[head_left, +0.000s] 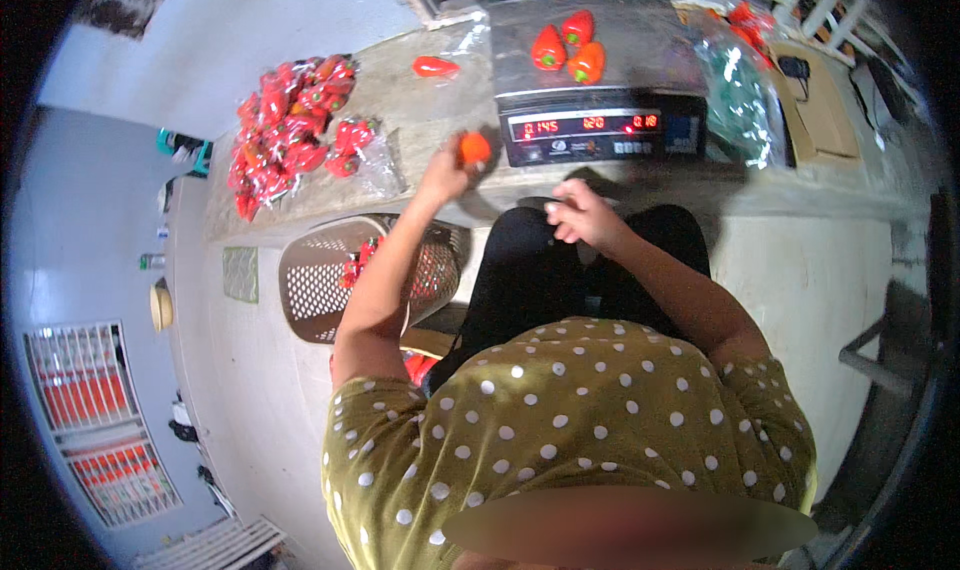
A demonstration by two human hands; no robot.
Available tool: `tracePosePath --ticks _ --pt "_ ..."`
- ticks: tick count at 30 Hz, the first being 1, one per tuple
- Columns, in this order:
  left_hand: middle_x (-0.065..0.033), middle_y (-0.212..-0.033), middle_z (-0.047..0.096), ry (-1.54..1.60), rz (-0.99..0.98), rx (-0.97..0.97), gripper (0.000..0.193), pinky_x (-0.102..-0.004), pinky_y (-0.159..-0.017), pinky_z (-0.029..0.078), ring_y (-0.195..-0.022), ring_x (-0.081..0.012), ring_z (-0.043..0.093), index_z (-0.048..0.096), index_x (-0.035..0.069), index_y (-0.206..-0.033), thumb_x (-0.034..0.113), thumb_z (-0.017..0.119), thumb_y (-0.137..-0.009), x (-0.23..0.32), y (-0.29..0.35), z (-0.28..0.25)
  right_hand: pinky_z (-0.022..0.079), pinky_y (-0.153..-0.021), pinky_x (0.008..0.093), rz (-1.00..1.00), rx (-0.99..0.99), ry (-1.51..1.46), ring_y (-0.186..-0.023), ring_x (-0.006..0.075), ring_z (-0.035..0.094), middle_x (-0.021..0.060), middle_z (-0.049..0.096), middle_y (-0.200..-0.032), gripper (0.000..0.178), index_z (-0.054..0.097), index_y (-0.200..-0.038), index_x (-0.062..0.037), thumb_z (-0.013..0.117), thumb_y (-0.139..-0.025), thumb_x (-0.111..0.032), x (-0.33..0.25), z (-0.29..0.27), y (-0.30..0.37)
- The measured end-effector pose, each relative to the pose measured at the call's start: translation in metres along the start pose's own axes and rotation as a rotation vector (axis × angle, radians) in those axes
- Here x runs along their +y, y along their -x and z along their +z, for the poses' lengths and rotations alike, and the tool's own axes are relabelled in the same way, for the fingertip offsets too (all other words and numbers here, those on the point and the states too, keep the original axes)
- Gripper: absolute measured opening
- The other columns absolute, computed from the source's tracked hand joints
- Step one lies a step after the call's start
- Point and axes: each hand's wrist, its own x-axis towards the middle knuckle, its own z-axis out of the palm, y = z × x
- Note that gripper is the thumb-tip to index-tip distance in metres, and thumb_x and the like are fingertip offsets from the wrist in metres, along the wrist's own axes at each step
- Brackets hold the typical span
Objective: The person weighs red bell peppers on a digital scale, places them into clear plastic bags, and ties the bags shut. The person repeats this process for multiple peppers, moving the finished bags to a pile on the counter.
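My left hand [447, 175] is closed around an orange-red bell pepper [474, 149], just left of the scale. In front of the scale, above my lap, is my right hand [588, 217]; its fingers are loosely bent and apart, and I see nothing in them. The black digital scale [520, 148] has a lit red display and a flat metal plate [640, 45]. Three peppers lie together on that plate: one red pepper [547, 48], another red pepper [577, 28] and an orange pepper [586, 63].
Bagged red peppers [290, 130] pile up on the ledge's left, beside a smaller bag of peppers [350, 148]. One wrapped pepper [435, 67] lies nearer the scale. Below stands a beige basket [310, 295] with peppers inside. Right of the scale are plastic bags [740, 95] and a cardboard box [825, 120].
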Motion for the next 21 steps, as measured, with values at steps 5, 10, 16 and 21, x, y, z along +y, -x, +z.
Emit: tracePosePath --ticks 5,10,16,21 --pt "-0.0188 -0.113 0.051 -0.206 -0.095 0.276 0.046 -0.0399 -0.09 0.036 -0.108 -0.0358 0.045 0.047 0.007 -0.115 0.012 0.054 -0.07 -0.04 -0.073 -0.026 0.045 -0.052 0.0285 -0.009 0.098 0.116 -0.058 0.013 0.055 0.0065 0.055 -0.075 0.024 0.046 -0.097 -0.0032 0.056 -0.079 -0.015 0.007 -0.035 0.01" --pt "-0.0092 -0.124 0.044 -0.601 -0.178 0.241 0.053 -0.0466 -0.091 0.035 -0.115 -0.0349 0.039 0.047 0.017 -0.117 0.027 0.063 -0.068 -0.06 -0.165 -0.034 0.047 -0.065 0.0332 -0.174 0.191 0.469 -0.071 0.0237 0.059 0.0114 0.058 -0.081 0.019 0.05 -0.093 -0.0034 0.055 -0.079 -0.016 0.031 -0.038 0.007" --pt "-0.0125 -0.123 0.041 -0.768 -0.29 0.101 0.047 -0.0475 -0.093 0.034 -0.117 -0.0374 0.035 0.05 0.016 -0.113 0.028 0.064 -0.069 -0.083 -0.219 -0.04 0.045 -0.071 0.0382 -0.073 0.017 0.595 -0.081 0.0313 0.058 0.0163 0.059 -0.088 0.023 0.051 -0.093 -0.0035 0.057 -0.078 -0.02 0.03 -0.037 0.0" --pt "-0.0281 -0.106 0.047 -0.322 -0.286 0.721 0.041 -0.0434 -0.084 0.038 -0.103 -0.0395 0.044 0.049 -0.004 -0.097 0.027 0.061 -0.072 -0.096 -0.233 -0.046 0.045 -0.071 0.0398 -0.019 -0.015 0.573 -0.081 0.0317 0.058 0.0161 0.059 -0.088 0.025 0.052 -0.094 -0.0033 0.055 -0.08 -0.024 0.031 -0.039 -0.002"
